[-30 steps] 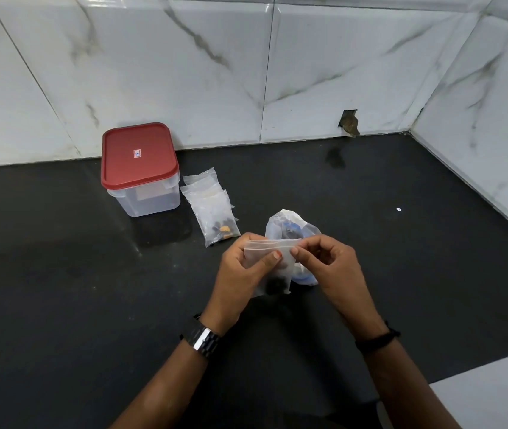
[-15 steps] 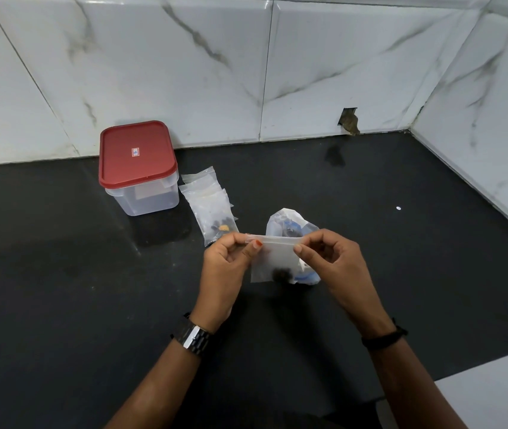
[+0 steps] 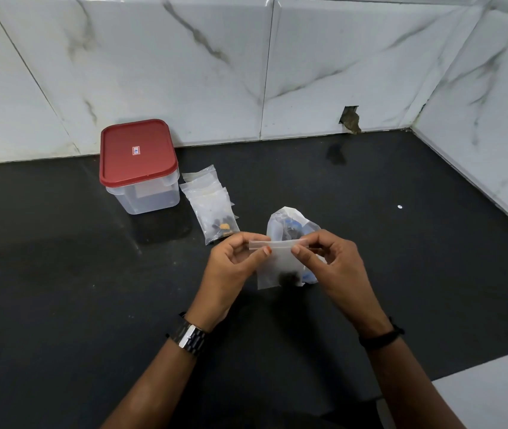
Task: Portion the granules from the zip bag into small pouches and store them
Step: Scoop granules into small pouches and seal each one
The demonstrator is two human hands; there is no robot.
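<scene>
Fingers of left hand (image 3: 231, 267) and right hand (image 3: 336, 267) pinching small pouch (image 3: 279, 267) — zip edge level, left-right, granules (image 3: 288, 277) hanging low

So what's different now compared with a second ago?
The left hand has slid left along the top strip of the small clear plastic pouch; both thumbs, once nearly touching, are now apart. The right hand keeps pinching the strip. The red-lidded clear plastic box and pile of filled pouches stayed put.
</scene>
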